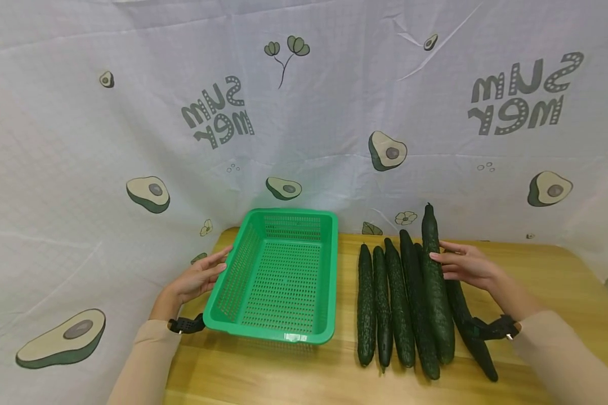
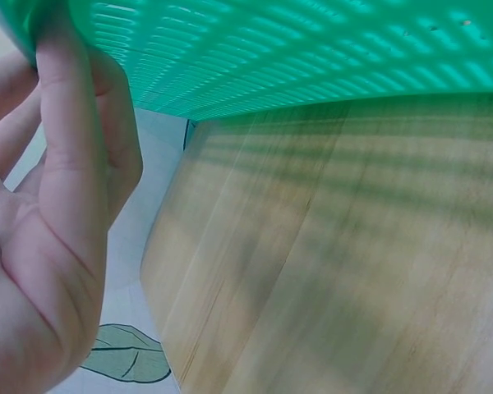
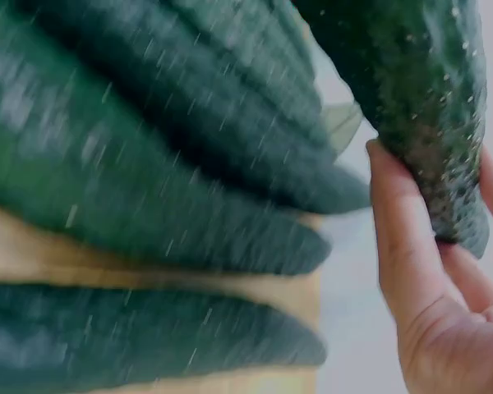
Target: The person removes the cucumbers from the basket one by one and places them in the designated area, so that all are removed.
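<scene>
With fingers and thumb, my left hand [image 1: 197, 279] grips the left rim of a green plastic basket [image 1: 331, 275]. The left wrist view shows these fingers [image 2: 66, 139] at the rim, with the slotted underside above the table. Nothing lies inside the basket. My right hand [image 1: 467, 266] holds a long dark-green cucumber [image 1: 438, 309] near its narrow upper end, thumb on one side and fingers on the other. In the right wrist view that cucumber [image 3: 431, 90] is raised over the others. Several cucumbers [image 1: 366, 306] lie side by side beneath and left of it.
One more cucumber [image 1: 478, 343] lies to the right, partly under my right wrist with its dark strap [image 1: 496, 328]. Everything stands on a wooden table [image 1: 552, 281]. A white printed cloth [image 1: 334, 112] hangs behind the table and along its left side.
</scene>
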Demonstrator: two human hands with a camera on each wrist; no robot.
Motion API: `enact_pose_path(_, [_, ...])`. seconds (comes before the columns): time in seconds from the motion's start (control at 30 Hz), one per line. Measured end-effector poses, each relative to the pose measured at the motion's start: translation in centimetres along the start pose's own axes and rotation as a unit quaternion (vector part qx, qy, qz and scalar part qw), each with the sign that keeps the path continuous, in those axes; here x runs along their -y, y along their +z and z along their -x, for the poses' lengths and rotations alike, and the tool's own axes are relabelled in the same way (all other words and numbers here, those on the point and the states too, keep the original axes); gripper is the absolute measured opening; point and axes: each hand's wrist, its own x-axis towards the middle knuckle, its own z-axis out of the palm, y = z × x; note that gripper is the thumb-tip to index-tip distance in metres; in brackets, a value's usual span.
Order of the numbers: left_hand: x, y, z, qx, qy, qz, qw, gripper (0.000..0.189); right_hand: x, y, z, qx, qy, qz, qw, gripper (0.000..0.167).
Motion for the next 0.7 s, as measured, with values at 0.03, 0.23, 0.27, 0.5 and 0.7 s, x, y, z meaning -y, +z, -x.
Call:
enact_pose_path(0.03, [0.0,0.0,0.0,0.000,0.000,0.001,1.0000,0.060,-0.2,-0.3,0.2,-0.002,-0.001,0.006,1.0000,0.083])
enact_pose_path(0.23, [0.1,0.1,-0.1,-0.006,0.002,0.004,1.0000,0.060,-1.5,-2.2,1.0,-0.014,-0.006,0.038,0.9991,0.079])
enact_pose_path(0.27, [0.0,0.1,-0.1,-0.006,0.002,0.004,1.0000,0.060,-1.7,-2.5,1.1,-0.013,-0.011,0.044,0.9989,0.078])
enact_pose_path(0.5, [0.0,0.2,-0.1,0.004,0.007,0.002,1.0000,0.061,-3.1,-4.5,2.5,-0.035,-0.009,0.078,0.9963,0.079])
enact_pose_path(0.7, [0.1,0.0,0.0,0.004,0.004,0.002,1.0000,0.060,-4.6,-6.3,3.5,-0.012,0.002,0.104,0.9945,0.078])
